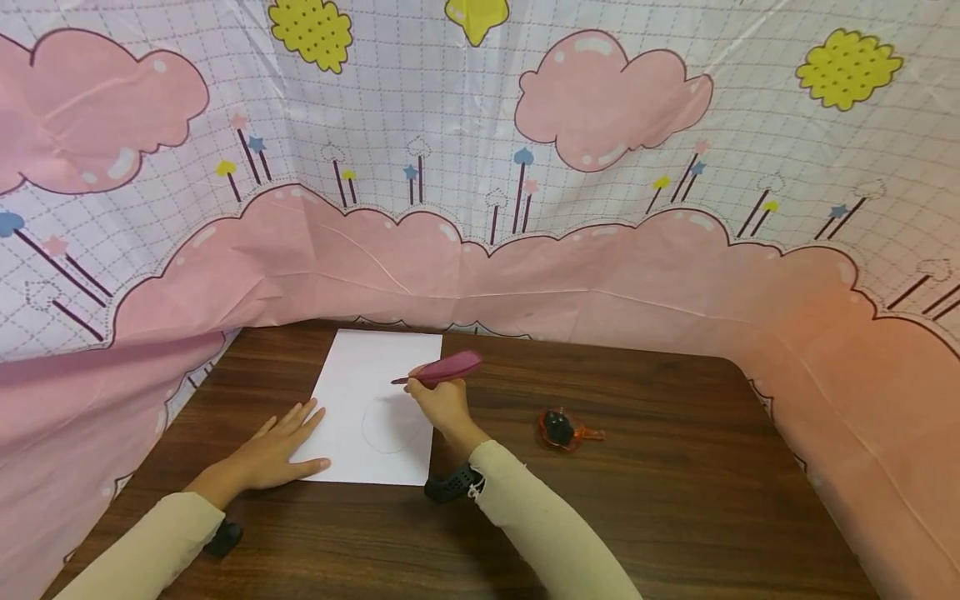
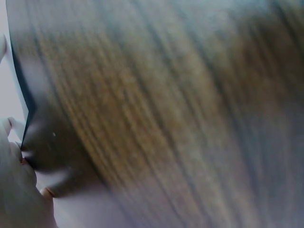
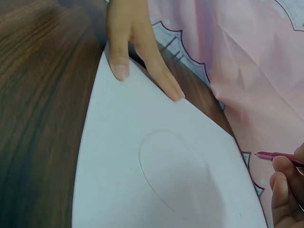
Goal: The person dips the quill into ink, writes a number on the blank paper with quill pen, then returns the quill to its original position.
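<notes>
A white sheet of paper point(image 1: 382, 358) lies on the dark wooden table, with a thin, roughly round line point(image 3: 141, 164) drawn on it. My left hand point(image 1: 270, 454) rests flat on the sheet's left edge, fingers spread; the left wrist view catches only part of this hand point(image 2: 19, 185). My right hand point(image 1: 446, 406) pinches a magenta pen point(image 1: 453, 367) with a wide, feather-like upper end. Above the drawn line, the pen tip points left over the paper. In the right wrist view the tip of the pen point(image 3: 268, 156) appears clear of the sheet.
To the right of the paper, a small translucent orange item point(image 1: 576, 440) with a short handle and a black part lies on the table point(image 1: 675, 492). A pink and white printed cloth point(image 1: 525, 292) hangs behind the table and along both sides.
</notes>
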The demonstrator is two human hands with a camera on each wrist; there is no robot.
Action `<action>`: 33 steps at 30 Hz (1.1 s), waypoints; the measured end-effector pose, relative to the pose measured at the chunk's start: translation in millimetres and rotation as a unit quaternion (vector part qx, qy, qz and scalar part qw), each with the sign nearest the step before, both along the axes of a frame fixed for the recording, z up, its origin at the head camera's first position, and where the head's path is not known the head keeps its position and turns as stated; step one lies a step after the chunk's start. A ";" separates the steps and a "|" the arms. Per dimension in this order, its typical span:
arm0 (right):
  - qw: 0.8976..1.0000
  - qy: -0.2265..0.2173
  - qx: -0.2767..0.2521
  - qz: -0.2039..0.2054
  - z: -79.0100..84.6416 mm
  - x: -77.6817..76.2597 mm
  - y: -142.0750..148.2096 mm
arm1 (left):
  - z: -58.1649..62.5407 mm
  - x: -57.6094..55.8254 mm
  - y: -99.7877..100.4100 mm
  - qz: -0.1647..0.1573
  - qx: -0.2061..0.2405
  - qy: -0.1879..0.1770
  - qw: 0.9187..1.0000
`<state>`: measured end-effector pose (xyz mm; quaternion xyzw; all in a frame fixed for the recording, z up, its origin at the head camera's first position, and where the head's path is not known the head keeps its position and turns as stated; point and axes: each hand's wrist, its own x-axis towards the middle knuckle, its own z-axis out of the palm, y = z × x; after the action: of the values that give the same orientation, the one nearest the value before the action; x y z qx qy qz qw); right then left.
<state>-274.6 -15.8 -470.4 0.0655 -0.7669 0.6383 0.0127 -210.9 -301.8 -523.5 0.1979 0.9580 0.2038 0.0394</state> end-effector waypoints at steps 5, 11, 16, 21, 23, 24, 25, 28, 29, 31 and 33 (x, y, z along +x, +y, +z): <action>1.000 0.014 0.004 -0.010 -1.5 -5.5 14.7 | 2.5 1.6 1.6 0.007 -0.015 -0.009 1.000; 1.000 0.022 0.002 -0.022 -3.3 -12.6 33.8 | -5.5 -0.8 -2.5 0.010 -0.012 -0.007 1.000; 0.999 0.023 0.005 -0.031 -3.9 -19.2 54.6 | -14.3 -5.4 -7.4 0.013 -0.016 -0.019 1.000; 0.998 0.030 0.027 -0.048 -4.0 -25.6 78.4 | -14.4 -6.1 -8.4 0.013 -0.017 -0.028 0.999; 0.998 0.032 0.035 -0.052 -4.1 -27.4 88.4 | -13.2 -5.5 -7.9 0.013 -0.019 -0.030 0.999; 0.997 0.034 0.039 -0.051 -4.0 -27.8 94.0 | -12.0 -5.0 -7.2 0.014 -0.021 -0.032 0.999; 0.997 0.036 0.046 -0.054 -4.0 -28.1 99.4 | -9.8 -4.0 -6.3 0.014 -0.021 -0.030 0.999; 0.996 0.049 0.039 -0.063 -4.6 -28.7 116.5 | -4.5 -0.5 -3.1 0.009 -0.014 -0.017 1.000; 0.995 0.056 0.037 -0.067 -4.8 -28.9 122.6 | -3.6 0.0 -2.8 0.005 -0.011 -0.009 1.000; 0.994 0.073 0.026 -0.076 -5.6 -29.8 134.9 | -3.1 0.8 -2.9 -0.004 -0.001 0.004 1.000; 0.992 0.097 0.011 -0.074 -6.5 -30.6 148.2 | -4.8 0.1 -3.6 -0.009 0.005 0.011 1.000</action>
<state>-305.3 132.4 -476.9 0.0700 -0.7718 0.6176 0.1339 -210.8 -305.4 -528.3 0.2092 0.9554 0.2061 0.0297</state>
